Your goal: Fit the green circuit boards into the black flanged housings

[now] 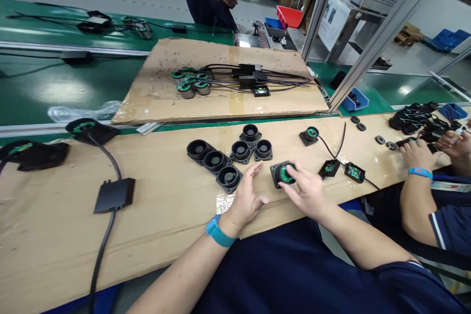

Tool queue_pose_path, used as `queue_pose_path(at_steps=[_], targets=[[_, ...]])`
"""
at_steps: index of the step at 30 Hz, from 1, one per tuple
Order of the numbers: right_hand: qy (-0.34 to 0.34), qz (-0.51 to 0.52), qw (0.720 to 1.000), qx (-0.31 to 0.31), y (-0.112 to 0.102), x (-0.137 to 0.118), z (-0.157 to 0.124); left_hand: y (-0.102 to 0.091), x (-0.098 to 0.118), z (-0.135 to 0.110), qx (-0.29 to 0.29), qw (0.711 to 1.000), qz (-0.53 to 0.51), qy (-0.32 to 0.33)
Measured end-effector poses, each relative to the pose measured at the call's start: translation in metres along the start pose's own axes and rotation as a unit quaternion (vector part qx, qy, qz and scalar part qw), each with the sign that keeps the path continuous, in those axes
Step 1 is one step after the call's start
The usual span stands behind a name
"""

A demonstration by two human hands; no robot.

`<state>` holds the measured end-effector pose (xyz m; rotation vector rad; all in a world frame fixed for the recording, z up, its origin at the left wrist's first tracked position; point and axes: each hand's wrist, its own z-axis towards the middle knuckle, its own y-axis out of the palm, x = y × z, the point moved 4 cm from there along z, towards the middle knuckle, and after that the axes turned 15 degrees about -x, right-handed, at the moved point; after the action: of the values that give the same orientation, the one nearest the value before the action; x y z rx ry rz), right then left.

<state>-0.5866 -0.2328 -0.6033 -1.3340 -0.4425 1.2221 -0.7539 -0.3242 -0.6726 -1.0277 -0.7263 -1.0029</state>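
The fingers of the right hand [309,190] are drawn in narrow around one green-topped housing [276,175], which sits just right of the frame's centre; its green board lies between the thumb and the fingertips, and its square black base shows to the left of them. The left hand [243,201], with one teal wristband [221,231], is spread wide with nothing in it, to the left of that piece and apart from it. Just beyond the left fingertips, at the centre of the frame, are six black round housings [215,161], three in a slanting row and three in a cluster. Right of centre lie one cabled housing [309,136], two small open boxes [355,172] with green boards, and four black rings [380,140]. One closed black box [115,195] on a thick cable lies at the left of the cardboard-covered bench [165,225]. At upper centre, a cardboard sheet [147,100] bears a group of green-topped cylinders [186,91], perhaps four or five, too crowded to count surely. A co-worker's hand [417,154] is at the right edge, beside a dark heap of parts [412,117].
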Motion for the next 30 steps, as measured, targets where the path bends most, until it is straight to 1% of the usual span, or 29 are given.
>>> queue_pose_path(at_steps=[2,3,6,7,10,11,14,15,17,18,20,22,24,25,26,28,30], targets=[[0.013,-0.009,0.999,-0.039,0.004,0.003,-0.002,-0.001,0.003,0.000,0.006,1.000,0.014,0.006],[0.016,-0.008,0.999,-0.040,0.004,0.004,-0.002,-0.001,0.004,0.001,0.003,1.000,0.026,0.007],[0.035,0.003,0.999,0.010,-0.002,0.010,-0.003,-0.001,0.006,0.001,0.001,0.998,0.061,0.022],[0.036,0.005,0.999,0.016,-0.002,0.012,-0.004,-0.002,0.007,0.001,0.006,0.997,0.073,0.030],[0.020,0.016,1.000,-0.011,0.004,0.017,-0.006,-0.002,0.011,0.000,0.008,0.992,0.118,0.045],[0.020,0.022,1.000,-0.009,0.007,0.018,-0.007,-0.002,0.013,-0.001,0.001,0.990,0.133,0.044],[0.051,0.034,0.998,0.020,0.014,0.023,-0.008,0.003,0.019,0.001,-0.011,0.983,0.180,0.039],[0.061,0.036,0.997,0.012,0.016,0.024,-0.006,0.005,0.022,0.003,-0.008,0.978,0.202,0.043],[0.065,0.041,0.996,-0.050,0.017,0.027,0.001,0.014,0.028,0.011,-0.024,0.963,0.261,0.056],[0.057,0.043,0.993,-0.091,0.013,0.029,0.004,0.020,0.031,0.016,-0.046,0.953,0.292,0.059],[0.035,0.033,0.986,-0.159,-0.007,0.037,0.006,0.032,0.033,0.029,-0.098,0.933,0.342,0.053],[0.032,0.000,0.980,-0.195,-0.039,0.056,-0.003,0.044,0.032,0.044,-0.137,0.919,0.368,0.033],[0.075,-0.040,0.971,-0.222,-0.069,0.087,-0.021,0.054,0.028,0.059,-0.163,0.908,0.385,0.016],[0.105,-0.053,0.963,-0.243,-0.079,0.105,-0.032,0.058,0.025,0.067,-0.175,0.903,0.392,0.009],[0.131,-0.057,0.954,-0.265,-0.086,0.123,-0.042,0.062,0.022,0.075,-0.182,0.899,0.399,0.003],[0.163,-0.048,0.940,-0.295,-0.089,0.156,-0.059,0.067,0.016,0.093,-0.183,0.897,0.402,-0.019],[0.163,-0.037,0.943,-0.289,-0.086,0.178,-0.066,0.068,0.011,0.115,-0.180,0.905,0.382,-0.047]])
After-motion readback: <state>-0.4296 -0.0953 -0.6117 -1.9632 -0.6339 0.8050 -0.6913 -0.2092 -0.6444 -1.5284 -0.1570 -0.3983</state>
